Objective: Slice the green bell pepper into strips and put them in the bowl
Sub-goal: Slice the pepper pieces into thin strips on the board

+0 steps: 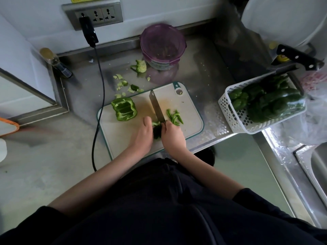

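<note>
Slicing a green pepper piece on the pale, teal-edged plastic cutting board.

My right hand gripped the steel knife — my left hand pressed the dark green pepper piece, its fingers hidden; cut strips lay right of the blade, and the purple-lidded bowl stood behind on the tabletop.

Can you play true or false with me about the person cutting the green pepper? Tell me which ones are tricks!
1. The right hand holds the knife. True.
2. Cut pepper strips lie in the purple bowl. False: they lie on the cutting board, right of the blade.
3. The left hand presses on a pepper piece. True.
4. The white basket holds carrots. False: it holds green peppers.
5. A hollowed pepper half rests on the board. True.
</note>
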`<state>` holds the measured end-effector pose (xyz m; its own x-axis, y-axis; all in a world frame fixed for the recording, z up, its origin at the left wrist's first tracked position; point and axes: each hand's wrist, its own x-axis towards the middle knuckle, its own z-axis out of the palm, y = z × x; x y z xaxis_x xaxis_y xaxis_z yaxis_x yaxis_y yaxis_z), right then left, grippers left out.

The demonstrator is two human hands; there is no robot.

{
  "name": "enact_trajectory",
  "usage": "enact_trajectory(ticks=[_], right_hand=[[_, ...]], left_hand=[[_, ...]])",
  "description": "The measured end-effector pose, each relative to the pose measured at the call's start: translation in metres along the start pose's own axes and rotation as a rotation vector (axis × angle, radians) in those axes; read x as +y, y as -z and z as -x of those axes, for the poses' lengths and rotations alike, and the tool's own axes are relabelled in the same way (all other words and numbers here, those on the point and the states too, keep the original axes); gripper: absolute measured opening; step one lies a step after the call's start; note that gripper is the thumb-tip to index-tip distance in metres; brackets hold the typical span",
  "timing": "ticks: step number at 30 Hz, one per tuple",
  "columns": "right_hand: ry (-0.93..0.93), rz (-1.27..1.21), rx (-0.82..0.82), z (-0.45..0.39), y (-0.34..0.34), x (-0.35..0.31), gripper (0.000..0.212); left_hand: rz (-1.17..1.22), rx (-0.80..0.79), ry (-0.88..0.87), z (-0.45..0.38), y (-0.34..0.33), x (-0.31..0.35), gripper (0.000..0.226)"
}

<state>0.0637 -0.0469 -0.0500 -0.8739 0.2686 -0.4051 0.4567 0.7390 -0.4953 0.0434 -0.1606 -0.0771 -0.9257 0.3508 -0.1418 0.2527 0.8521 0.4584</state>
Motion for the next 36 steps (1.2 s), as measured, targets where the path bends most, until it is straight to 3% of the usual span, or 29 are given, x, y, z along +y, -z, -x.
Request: enact_trajectory(ticks=[9,14,22,28,36], right_hand=[[0.006,-0.013,0.009,0.001,0.000,-0.002,0.034],[0.010,-0.026,-0.006,0.000,0.000,-0.001,0.033],[0.005,-0.116,-0.031,-0.008,0.017,0.008,0.031],[-0.057,-0.289,0.039,-0.001,0.028,0.005,0.036],[0.019,-0.194,-0.034,0.001,0.019,-0.006,0.030]], left_hand=[[0.296,0.058,0.151,0.004,0.004,-0.003,0.023],[0.313,0.138,0.161,0.004,0.011,-0.006,0.027],[0.176,0.030,0.098,-0.002,0.017,-0.031,0.026],[0.220,0.047,0.199,-0.003,0.016,-0.020,0.028],[0.230,0.032,0.283,-0.018,0.019,-0.005,0.029]])
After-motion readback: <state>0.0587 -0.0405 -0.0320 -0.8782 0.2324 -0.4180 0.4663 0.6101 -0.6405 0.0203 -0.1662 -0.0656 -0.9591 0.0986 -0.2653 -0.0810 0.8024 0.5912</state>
